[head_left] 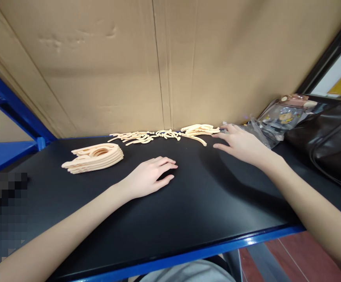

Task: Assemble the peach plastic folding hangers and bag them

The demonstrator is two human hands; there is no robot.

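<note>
My left hand (151,177) rests on the black tabletop with its fingers apart and nothing in it. Over the back right, my right hand (239,143) is stretched out with spread fingers. Its fingertips are close to a pile of cream-coloured curved strips (199,129); whether they touch it I cannot tell. Left of that pile lie small cream curved pieces with knobbed ends (168,134) and a loose heap of thin wavy cream pieces (135,137). A neat stack of larger cream looped pieces (97,156), like plastic hangers, stands left of my left hand.
Cardboard (106,70) walls off the table's back. At the right are crumpled clear plastic bags (260,133), a clear printed bag (285,113) and a dark leather bag (329,137). A blue frame (14,105) rises at the left, and blue edging (170,260) runs along the front.
</note>
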